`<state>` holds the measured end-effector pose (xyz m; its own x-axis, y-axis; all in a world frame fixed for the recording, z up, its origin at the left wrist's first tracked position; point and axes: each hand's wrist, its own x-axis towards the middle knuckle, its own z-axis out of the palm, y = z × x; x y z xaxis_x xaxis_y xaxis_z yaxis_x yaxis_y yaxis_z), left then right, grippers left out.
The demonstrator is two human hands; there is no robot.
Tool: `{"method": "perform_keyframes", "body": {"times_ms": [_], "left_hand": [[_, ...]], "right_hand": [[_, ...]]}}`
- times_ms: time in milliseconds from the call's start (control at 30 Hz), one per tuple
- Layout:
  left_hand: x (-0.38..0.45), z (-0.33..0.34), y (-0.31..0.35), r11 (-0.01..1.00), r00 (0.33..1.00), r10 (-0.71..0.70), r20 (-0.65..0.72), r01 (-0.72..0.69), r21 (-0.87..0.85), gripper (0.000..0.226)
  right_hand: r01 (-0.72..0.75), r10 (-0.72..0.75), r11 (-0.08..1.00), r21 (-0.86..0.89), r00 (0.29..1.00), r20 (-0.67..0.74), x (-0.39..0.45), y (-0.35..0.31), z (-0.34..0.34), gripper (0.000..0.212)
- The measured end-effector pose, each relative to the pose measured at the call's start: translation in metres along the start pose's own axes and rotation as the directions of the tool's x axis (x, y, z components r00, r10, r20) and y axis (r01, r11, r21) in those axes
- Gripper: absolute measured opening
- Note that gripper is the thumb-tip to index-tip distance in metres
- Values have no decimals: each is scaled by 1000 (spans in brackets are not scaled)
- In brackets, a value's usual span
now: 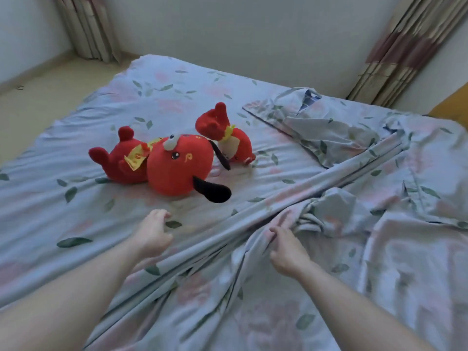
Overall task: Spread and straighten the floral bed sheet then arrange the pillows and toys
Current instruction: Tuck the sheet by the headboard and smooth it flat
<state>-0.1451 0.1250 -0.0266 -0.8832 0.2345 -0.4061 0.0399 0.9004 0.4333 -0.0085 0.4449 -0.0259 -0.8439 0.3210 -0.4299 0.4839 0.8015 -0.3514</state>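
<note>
The pale blue floral bed sheet (76, 198) covers the bed, with long folds bunched diagonally across its middle. My right hand (286, 249) pinches a bunched fold of the sheet near the centre. My left hand (152, 234) hovers just above the flat sheet with its fingers curled and nothing in it. A large red plush toy (174, 165) with black ears lies on its side ahead of my left hand. A smaller red plush toy (228, 138) lies behind it. A crumpled floral pillow (324, 127) lies at the far right, and another floral pillow (417, 249) lies near my right arm.
A white wall runs behind the bed. Striped curtains hang at the far left (86, 29) and at the far right (405, 46). Beige floor (38, 97) shows beyond the bed's left edge. A yellow-orange headboard corner (453, 102) shows at the right edge.
</note>
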Motion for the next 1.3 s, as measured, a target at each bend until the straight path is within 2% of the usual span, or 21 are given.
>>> {"method": "perform_keyframes", "body": {"times_ms": [67, 167, 267, 367, 433, 500, 600, 700, 767, 867, 967, 1033, 1100, 1167, 1200, 1233, 1267, 1300], "left_hand": [[-7, 3, -25, 998, 999, -6, 35, 3, 62, 58], [-22, 6, -47, 990, 999, 21, 32, -25, 141, 52], [-55, 39, -35, 963, 986, 166, 11, -164, 215, 37], [-96, 100, -2, 939, 947, 283, 153, -306, 155, 39], [-114, 138, 17, 952, 947, 222, 233, -262, 158, 54], [-124, 166, 24, 968, 960, 94, 266, -151, 202, 63], [-128, 181, 24, 945, 984, 94, 154, -137, 298, 26], [-138, 174, 16, 956, 963, 243, 116, -258, 142, 14], [-162, 163, 7, 939, 929, 343, 139, -344, -16, 9], [-210, 144, -9, 914, 922, 366, 122, -333, -231, 5], [-251, 119, -17, 890, 932, 299, 204, -195, -413, 4], [-267, 111, -20, 896, 941, 234, 245, -111, -429, 10], [-287, 109, -38, 956, 959, 104, 265, -23, -293, 32], [-293, 114, -67, 998, 963, -29, 266, 43, -48, 81], [-295, 117, -84, 992, 956, -120, 266, 106, 67, 98], [-298, 119, -101, 971, 944, -220, 246, 187, 148, 102], [-303, 121, -117, 942, 923, -313, 224, 270, 201, 91], [-306, 124, -129, 920, 911, -364, 195, 319, 227, 68]], "right_hand": [[5, -3, 997, -80, 999, 32, -13, 7, 18, 66], [65, -66, 984, -168, 998, 0, -19, 10, 27, 71], [170, -195, 922, -348, 980, -36, -18, 6, 27, 75], [224, -252, 828, -513, 968, 16, -18, -4, 37, 78], [243, -264, 794, -557, 964, 44, -19, -6, 51, 80], [245, -269, 788, -564, 962, 41, -17, -9, 65, 71], [194, -244, 790, -582, 970, -7, -15, -11, 73, 29], [189, -245, 813, -551, 969, -29, -26, 0, 72, 16], [238, -290, 859, -454, 956, -47, -52, 11, 65, 9], [337, -368, 903, -266, 927, -77, -107, 33, 48, 8], [382, -387, 913, -145, 922, -11, -168, 52, 32, 16], [356, -360, 925, -129, 933, -6, -200, 65, 29, 19], [327, -333, 935, -137, 942, -26, -226, 74, 30, 20], [237, -245, 962, -135, 968, -45, -240, 89, 36, 18], [181, -187, 975, -131, 982, -37, -243, 97, 41, 18], [129, -135, 980, -149, 991, -27, -247, 105, 48, 19], [74, -79, 981, -181, 997, -22, -249, 114, 56, 21], [14, -18, 977, -213, 1000, -14, -251, 124, 61, 23]]}}
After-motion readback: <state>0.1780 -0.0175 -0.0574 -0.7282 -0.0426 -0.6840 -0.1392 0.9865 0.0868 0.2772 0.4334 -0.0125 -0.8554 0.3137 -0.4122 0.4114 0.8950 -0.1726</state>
